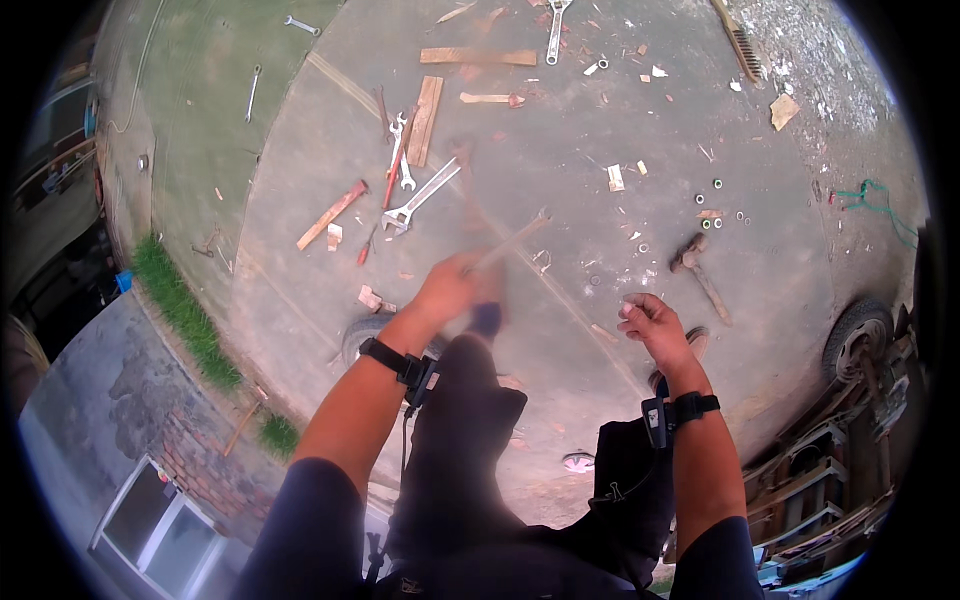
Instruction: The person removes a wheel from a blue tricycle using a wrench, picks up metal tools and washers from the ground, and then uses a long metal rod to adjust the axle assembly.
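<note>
My left hand point(450, 288) is closed around one end of a long, slim wrench point(512, 242). Motion blurs the wrench, and its jawed tip points away to the upper right. My right hand point(652, 326) hangs over the ground with its fingers curled to a pinch; whatever lies between the fingertips is too small to name. Right of that hand lies a hammer point(708, 280) with a rusty head. Beyond my left hand rest an adjustable wrench point(420, 195), an open-ended wrench point(404, 150) and a red-handled screwdriver point(366, 246).
A wood-handled hammer point(332, 214) and wooden strips point(478, 56) lie farther left and ahead. Several nuts point(706, 224) are scattered at the right. A wire brush point(738, 42) sits far right, a wheel point(858, 338) at the right edge, and green string point(872, 200) above it.
</note>
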A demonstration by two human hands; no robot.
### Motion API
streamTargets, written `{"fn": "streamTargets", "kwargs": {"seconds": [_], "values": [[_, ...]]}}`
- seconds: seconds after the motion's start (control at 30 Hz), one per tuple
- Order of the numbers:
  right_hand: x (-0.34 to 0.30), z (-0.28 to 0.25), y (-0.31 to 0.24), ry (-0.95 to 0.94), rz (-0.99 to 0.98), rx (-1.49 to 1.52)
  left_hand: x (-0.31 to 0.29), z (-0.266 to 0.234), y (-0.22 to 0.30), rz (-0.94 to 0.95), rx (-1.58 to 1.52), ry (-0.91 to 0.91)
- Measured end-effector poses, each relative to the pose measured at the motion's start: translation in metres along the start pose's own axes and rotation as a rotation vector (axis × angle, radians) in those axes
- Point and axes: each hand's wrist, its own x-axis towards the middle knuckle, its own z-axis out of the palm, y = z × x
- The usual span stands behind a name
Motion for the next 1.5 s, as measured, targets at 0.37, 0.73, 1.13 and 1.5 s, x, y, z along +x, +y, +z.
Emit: {"fn": "streamTargets", "kwargs": {"seconds": [0.37,0.73,1.13,1.5], "values": [[0.090,0.038,0.009,0.043,0.050,-0.033,0.138,-0.004,-0.064,0.119,0.109,-0.084],[0.114,0.008,0.042,0.121,0.085,0.029,0.221,-0.025,-0.084,0.052,0.538,0.385],[0.110,-0.017,0.047,0.140,0.013,0.056,0.266,-0.003,-0.080,-0.024,0.639,0.511],[0.057,-0.031,0.054,0.040,-0.154,0.031,0.168,0.057,0.012,0.566,0.443,0.287]]}}
